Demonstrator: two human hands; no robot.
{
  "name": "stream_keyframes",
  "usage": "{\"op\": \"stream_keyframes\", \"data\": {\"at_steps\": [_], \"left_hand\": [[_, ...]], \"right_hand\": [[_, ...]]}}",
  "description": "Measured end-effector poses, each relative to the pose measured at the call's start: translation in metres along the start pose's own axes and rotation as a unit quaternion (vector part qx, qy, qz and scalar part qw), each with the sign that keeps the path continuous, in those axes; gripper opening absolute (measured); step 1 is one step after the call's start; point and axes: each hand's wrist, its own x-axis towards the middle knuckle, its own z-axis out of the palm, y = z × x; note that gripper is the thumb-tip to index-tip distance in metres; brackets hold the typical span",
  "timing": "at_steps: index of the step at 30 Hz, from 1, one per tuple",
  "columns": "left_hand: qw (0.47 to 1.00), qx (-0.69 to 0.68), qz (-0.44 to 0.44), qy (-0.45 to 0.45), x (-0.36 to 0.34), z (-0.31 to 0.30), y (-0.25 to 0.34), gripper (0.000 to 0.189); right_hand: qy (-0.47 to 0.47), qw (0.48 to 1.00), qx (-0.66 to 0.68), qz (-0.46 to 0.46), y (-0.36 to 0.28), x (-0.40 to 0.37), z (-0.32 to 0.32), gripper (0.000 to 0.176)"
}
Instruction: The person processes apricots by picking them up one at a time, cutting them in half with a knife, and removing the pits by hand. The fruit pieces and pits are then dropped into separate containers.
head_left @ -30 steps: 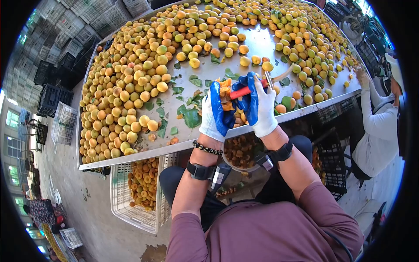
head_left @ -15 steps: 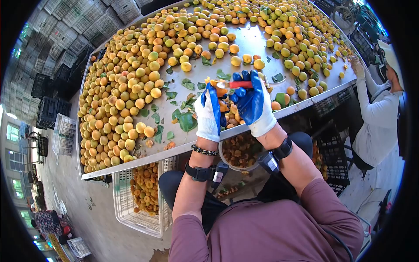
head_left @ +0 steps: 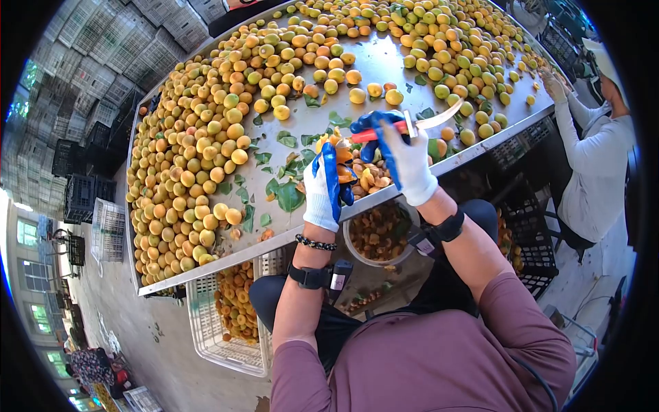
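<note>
My left hand [head_left: 327, 185], in a white and blue glove, is closed around opened orange fruit pieces [head_left: 344, 173] above the front edge of the metal table [head_left: 274, 242]. To its right, my right hand [head_left: 405, 154], gloved the same way, grips a knife by its red handle [head_left: 366, 135]; its curved blade [head_left: 443, 118] points right, away from the fruit. Pits and fruit scraps [head_left: 371, 180] lie under and between the hands. Green leaves [head_left: 290, 196] are scattered left of my left hand.
Many whole yellow-orange fruits [head_left: 199, 147] cover the table's left and far parts. Below the edge are a bucket of fruit pieces [head_left: 377, 237] and a white crate [head_left: 230, 352]. Another person [head_left: 594, 165] works at the right. Stacked crates [head_left: 103, 55] stand at far left.
My right hand has turned, so the knife blade now shows pointing right. The gap between my hands looks wider, and the whole view has shifted slightly.
</note>
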Motion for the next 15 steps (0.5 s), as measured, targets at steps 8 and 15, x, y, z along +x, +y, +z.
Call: {"op": "stream_keyframes", "data": {"at_steps": [8, 15], "left_hand": [[0.998, 0.015, 0.057, -0.023, -0.003, -0.010, 0.000, 0.040], [0.995, 0.015, 0.022, -0.092, -0.017, -0.007, 0.005, 0.033]], "right_hand": [[0.092, 0.974, -0.165, -0.125, -0.007, -0.003, -0.001, 0.018], [0.091, 0.985, -0.090, -0.114, -0.013, 0.001, -0.004, 0.017]]}}
